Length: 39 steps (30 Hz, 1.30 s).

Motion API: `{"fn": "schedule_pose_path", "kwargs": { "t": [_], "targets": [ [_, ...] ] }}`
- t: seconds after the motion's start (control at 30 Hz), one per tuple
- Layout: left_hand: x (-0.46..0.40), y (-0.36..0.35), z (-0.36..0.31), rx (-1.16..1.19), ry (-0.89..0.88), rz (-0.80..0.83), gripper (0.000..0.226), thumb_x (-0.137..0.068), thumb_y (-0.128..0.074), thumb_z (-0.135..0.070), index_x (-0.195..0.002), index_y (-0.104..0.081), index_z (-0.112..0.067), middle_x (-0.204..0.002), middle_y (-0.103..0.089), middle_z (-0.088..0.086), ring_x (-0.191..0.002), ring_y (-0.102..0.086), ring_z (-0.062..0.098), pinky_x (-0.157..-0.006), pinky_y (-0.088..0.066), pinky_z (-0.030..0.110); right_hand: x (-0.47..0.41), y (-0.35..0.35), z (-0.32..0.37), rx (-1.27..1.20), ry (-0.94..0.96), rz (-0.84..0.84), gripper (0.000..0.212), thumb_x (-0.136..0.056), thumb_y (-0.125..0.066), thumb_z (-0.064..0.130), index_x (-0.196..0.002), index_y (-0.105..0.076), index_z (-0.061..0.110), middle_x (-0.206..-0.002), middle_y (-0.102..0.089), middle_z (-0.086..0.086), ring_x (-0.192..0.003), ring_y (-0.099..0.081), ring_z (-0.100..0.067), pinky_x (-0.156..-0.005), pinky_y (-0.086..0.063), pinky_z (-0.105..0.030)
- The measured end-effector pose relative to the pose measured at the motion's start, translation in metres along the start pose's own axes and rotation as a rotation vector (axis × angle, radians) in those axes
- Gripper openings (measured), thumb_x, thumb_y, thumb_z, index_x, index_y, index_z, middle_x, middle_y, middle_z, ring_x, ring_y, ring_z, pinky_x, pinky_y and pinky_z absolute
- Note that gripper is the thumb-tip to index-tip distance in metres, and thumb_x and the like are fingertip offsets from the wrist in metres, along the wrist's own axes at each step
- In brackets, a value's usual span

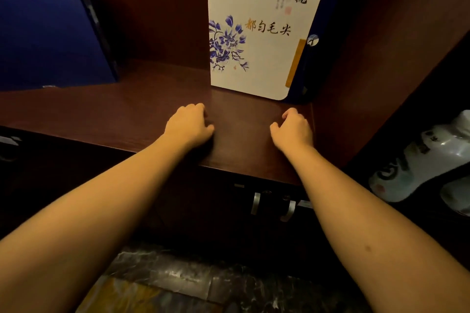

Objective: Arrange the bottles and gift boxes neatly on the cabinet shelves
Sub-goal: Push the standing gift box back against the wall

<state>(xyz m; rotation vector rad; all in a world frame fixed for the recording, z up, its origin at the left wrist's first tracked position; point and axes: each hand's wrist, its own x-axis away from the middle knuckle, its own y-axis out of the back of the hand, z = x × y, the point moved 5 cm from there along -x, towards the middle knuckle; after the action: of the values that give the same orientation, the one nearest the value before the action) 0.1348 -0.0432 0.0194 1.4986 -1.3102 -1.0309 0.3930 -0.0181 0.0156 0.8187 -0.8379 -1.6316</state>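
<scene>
Now we rest both hands on the smooth dark-brown wooden shelf (pixel 122 114). Our left hand (pixel 189 124) and right hand (pixel 292 128) lie with fingers loosely curled, holding nothing. The tall white cardboard gift box with blue flowers (pixel 254 33) stands upright just beyond our fingers, against the right cabinet wall (pixel 368 58). A flat dark-blue box (pixel 45 38) leans well left, with bare shelf between the two.

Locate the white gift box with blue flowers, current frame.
Head view: the white gift box stands upright at the right end of the shelf, beside the cabinet's side wall, just beyond the right hand. The blue box sits far left.
</scene>
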Motion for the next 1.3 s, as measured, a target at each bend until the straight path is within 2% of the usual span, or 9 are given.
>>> {"fn": "schedule_pose_path", "kwargs": {
  "t": [0.13,0.23,0.37,0.43,0.6,0.87,1.07,1.3],
  "targets": [
    [-0.052,-0.016,0.001,0.026,0.060,-0.046,0.060,-0.083,-0.064,-0.053,-0.126,-0.051,-0.014,-0.124,-0.056,0.011,-0.115,-0.052,0.034,-0.094,-0.047,0.050,-0.047,-0.015,-0.002,-0.168,-0.108,-0.164,0.063,-0.088,-0.068,0.027,-0.141,-0.036,0.012,-0.137,-0.052,-0.015,-0.125,-0.049,-0.034,-0.092,-0.047,-0.042],
    [-0.089,-0.024,0.002,0.125,0.107,-0.113,0.081,-0.078,-0.068,-0.060,-0.138,-0.041,-0.011,-0.134,-0.052,0.013,-0.122,-0.050,0.035,-0.100,-0.043,0.049,-0.069,-0.025,-0.004,-0.212,-0.158,-0.247,0.078,-0.084,-0.073,0.029,-0.145,-0.029,0.008,-0.144,-0.045,-0.018,-0.131,-0.043,-0.034,-0.100,-0.042,-0.041],
    [-0.128,-0.033,0.000,0.280,0.109,-0.152,0.108,-0.068,-0.070,-0.068,-0.150,-0.027,-0.013,-0.145,-0.046,0.008,-0.135,-0.041,0.030,-0.115,-0.024,0.048,-0.087,-0.031,-0.009,-0.206,-0.192,-0.328,0.089,-0.081,-0.077,0.032,-0.148,-0.024,0.009,-0.145,-0.044,-0.017,-0.133,-0.041,-0.032,-0.107,-0.035,-0.041],
    [-0.138,-0.036,0.000,0.300,0.056,-0.153,0.106,-0.065,-0.066,-0.074,-0.148,-0.029,-0.019,-0.143,-0.049,0.002,-0.135,-0.041,0.025,-0.117,-0.017,0.048,-0.093,-0.034,-0.011,-0.167,-0.205,-0.332,0.089,-0.082,-0.075,0.037,-0.149,-0.023,0.010,-0.142,-0.049,-0.016,-0.133,-0.043,-0.031,-0.109,-0.032,-0.042],
    [-0.139,-0.035,0.005,0.336,0.009,-0.188,0.107,-0.058,-0.065,-0.079,-0.143,-0.035,-0.022,-0.137,-0.053,0.004,-0.133,-0.041,0.027,-0.115,-0.017,0.046,-0.096,-0.038,-0.014,-0.086,-0.221,-0.330,0.092,-0.082,-0.072,0.047,-0.151,-0.020,0.013,-0.143,-0.050,-0.013,-0.133,-0.043,-0.029,-0.111,-0.029,-0.041],
    [-0.138,-0.033,0.010,0.410,-0.018,-0.182,0.106,-0.052,-0.070,-0.077,-0.138,-0.039,-0.021,-0.132,-0.055,-0.001,-0.130,-0.045,0.023,-0.117,-0.018,0.045,-0.094,-0.035,-0.013,-0.072,-0.207,-0.353,0.093,-0.080,-0.073,0.048,-0.148,-0.023,0.011,-0.141,-0.050,-0.016,-0.131,-0.044,-0.034,-0.110,-0.033,-0.043],
    [-0.124,-0.031,0.011,0.449,-0.026,-0.157,0.103,-0.055,-0.075,-0.073,-0.136,-0.039,-0.021,-0.136,-0.054,-0.002,-0.133,-0.041,0.030,-0.117,-0.023,0.049,-0.085,-0.032,-0.012,-0.078,-0.193,-0.337,0.093,-0.081,-0.073,0.050,-0.147,-0.023,0.009,-0.142,-0.048,-0.017,-0.132,-0.043,-0.033,-0.111,-0.033,-0.042],
    [-0.097,-0.031,0.016,0.423,-0.081,-0.130,0.103,-0.062,-0.071,-0.074,-0.141,-0.035,-0.018,-0.143,-0.050,-0.002,-0.136,-0.041,0.028,-0.120,-0.013,0.045,-0.070,-0.030,-0.013,-0.093,-0.199,-0.288,0.091,-0.081,-0.074,0.046,-0.147,-0.024,0.009,-0.142,-0.047,-0.017,-0.132,-0.043,-0.034,-0.109,-0.037,-0.044]
  ]
}}
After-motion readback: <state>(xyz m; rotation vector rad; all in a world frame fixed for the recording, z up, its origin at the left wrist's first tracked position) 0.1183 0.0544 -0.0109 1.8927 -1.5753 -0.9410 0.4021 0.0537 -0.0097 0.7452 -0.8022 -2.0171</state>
